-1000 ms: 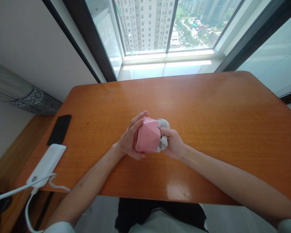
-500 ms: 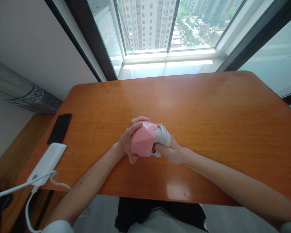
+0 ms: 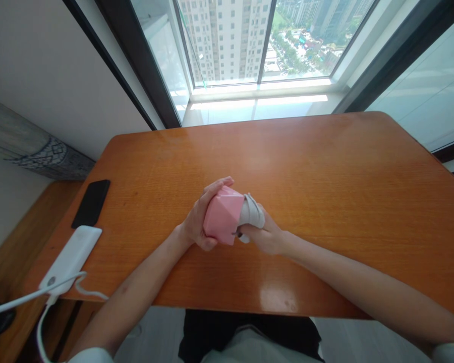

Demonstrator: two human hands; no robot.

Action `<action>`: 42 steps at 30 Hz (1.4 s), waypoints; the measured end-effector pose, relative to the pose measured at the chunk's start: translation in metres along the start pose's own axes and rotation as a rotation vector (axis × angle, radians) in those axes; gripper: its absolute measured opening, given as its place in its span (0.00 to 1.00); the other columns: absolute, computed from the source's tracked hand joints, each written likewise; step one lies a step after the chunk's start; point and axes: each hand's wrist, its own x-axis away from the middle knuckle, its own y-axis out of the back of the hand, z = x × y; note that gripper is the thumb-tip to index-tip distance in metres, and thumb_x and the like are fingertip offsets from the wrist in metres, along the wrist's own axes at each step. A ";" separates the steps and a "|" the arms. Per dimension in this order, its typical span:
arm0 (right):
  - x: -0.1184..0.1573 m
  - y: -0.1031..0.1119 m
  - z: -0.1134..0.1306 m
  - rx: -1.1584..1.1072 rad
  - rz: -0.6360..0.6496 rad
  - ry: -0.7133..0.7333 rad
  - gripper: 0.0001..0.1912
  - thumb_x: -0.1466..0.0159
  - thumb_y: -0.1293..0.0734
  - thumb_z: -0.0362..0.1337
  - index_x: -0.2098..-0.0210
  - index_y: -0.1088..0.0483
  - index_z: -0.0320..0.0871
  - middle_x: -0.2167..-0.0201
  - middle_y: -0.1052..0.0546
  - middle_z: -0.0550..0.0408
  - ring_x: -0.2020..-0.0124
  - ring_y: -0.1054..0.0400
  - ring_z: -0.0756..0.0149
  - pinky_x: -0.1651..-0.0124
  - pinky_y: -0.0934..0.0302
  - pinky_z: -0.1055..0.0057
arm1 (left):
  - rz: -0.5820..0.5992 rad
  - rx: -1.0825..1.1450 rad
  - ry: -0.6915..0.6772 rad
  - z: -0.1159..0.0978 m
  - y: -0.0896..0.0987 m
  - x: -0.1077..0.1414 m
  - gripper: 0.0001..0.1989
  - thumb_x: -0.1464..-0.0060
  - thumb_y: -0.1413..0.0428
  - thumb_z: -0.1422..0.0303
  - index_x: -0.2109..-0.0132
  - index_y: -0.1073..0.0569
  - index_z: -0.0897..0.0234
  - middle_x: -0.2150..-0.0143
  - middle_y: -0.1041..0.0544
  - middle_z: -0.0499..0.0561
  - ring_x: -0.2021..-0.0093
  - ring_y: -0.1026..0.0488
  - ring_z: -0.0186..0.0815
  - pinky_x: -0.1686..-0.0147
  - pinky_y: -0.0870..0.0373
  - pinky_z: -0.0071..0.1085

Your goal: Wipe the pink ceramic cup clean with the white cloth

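A pink faceted object (image 3: 224, 214) is held above the middle of the wooden table (image 3: 318, 166). My left hand (image 3: 199, 218) wraps round its left side, fingers over the top and thumb below. Against its right side sits a bundle of white cable or strap (image 3: 251, 212), gripped by my right hand (image 3: 267, 234). Part of the bundle and most of my right fingers are hidden behind it. A small dark part shows between the pink object and my right thumb.
At the table's left edge lie a black phone (image 3: 91, 203) and a white power bank (image 3: 72, 259) with white cables (image 3: 34, 296) running off it. A window (image 3: 249, 45) stands beyond the far edge.
The pink object has turned slightly in my left hand, whose fingers have shifted up along its top edge. The view has moved a little.
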 end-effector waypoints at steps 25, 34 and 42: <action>0.008 0.006 -0.017 0.607 0.242 0.610 0.09 0.36 0.34 0.30 0.71 0.35 0.48 0.76 0.29 0.59 0.75 0.38 0.66 0.67 0.39 0.68 | -0.019 -0.021 -0.127 -0.010 -0.006 0.005 0.60 0.45 0.55 0.21 0.21 0.41 0.58 0.28 0.31 0.65 0.32 0.27 0.58 0.36 0.21 0.57; 0.003 -0.001 -0.001 0.092 0.058 0.188 0.07 0.37 0.35 0.30 0.71 0.33 0.47 0.76 0.28 0.60 0.76 0.37 0.68 0.68 0.38 0.69 | -0.049 0.030 -0.080 0.002 -0.005 0.004 0.60 0.49 0.49 0.21 0.19 0.47 0.47 0.22 0.38 0.62 0.25 0.33 0.65 0.36 0.22 0.63; -0.010 -0.004 0.005 -0.838 -0.267 -0.663 0.08 0.50 0.28 0.35 0.72 0.31 0.45 0.79 0.28 0.61 0.80 0.38 0.70 0.75 0.38 0.74 | 0.037 -0.141 -0.083 0.009 0.000 0.000 0.67 0.54 0.38 0.24 0.17 0.53 0.44 0.18 0.48 0.62 0.21 0.41 0.68 0.29 0.34 0.70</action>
